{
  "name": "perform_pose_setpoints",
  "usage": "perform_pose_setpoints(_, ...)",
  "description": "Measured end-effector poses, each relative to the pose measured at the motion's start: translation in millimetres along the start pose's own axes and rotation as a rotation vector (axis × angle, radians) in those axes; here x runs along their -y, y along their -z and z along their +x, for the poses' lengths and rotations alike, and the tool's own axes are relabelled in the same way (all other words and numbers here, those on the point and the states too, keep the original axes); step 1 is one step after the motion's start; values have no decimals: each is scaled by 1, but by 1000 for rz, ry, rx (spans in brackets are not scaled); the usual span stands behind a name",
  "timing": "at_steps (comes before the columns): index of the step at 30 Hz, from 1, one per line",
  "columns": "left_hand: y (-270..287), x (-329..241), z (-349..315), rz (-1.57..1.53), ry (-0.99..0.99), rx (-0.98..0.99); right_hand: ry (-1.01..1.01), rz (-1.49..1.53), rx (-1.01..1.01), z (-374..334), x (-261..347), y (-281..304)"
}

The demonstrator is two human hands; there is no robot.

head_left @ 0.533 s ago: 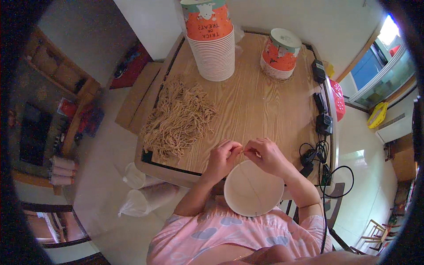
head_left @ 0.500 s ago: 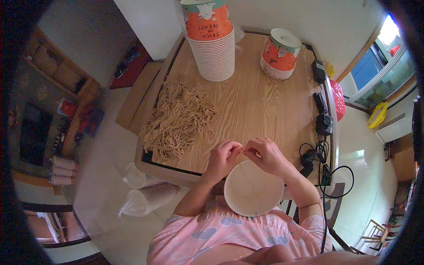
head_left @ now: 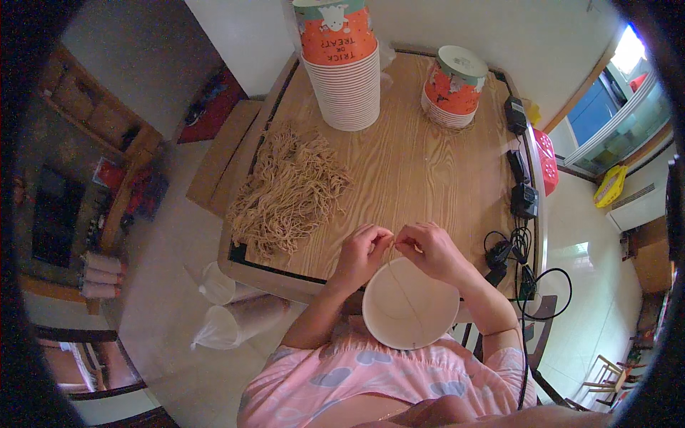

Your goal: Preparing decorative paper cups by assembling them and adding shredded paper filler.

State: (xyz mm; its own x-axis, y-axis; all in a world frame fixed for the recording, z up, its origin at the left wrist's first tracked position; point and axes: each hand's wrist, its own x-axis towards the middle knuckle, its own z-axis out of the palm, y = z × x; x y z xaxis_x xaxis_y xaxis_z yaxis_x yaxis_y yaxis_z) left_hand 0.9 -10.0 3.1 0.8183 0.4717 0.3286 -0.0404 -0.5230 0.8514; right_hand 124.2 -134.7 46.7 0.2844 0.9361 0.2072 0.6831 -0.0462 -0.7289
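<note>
A white-lined paper bucket (head_left: 391, 322) rests against my lap at the table's near edge, its open mouth toward me. A thin tan twine (head_left: 409, 296) runs across that mouth from the near rim to my fingertips. At the far rim, my left hand (head_left: 364, 255) pinches the twine between thumb and forefinger. My right hand (head_left: 434, 251) is closed beside it, fingertips pinched at the same spot and almost touching the left ones. The twine's end and any knot are too small to make out.
A loose heap of tan twine pieces (head_left: 292, 189) lies at the table's left. Behind it stands a tall stack of paper buckets (head_left: 348, 93); a shorter upside-down stack (head_left: 452, 93) is at the back right. Black power adapters and cables (head_left: 524, 200) line the right edge. Wrapped bucket stacks (head_left: 242, 321) lie on the floor.
Both hands stay at the bucket's far rim with only a slight shift of the fingertips. The twine across the mouth has moved a little. Everything else looks the same.
</note>
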Motion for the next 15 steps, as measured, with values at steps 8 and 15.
perform_pose_setpoints(8,0,21,-8,-599,489,204,-328,312,96,0,-15,-1)
perform_pose_setpoints(15,1,13,-3,-485,482,245,-382,491,174,3,-36,-7)
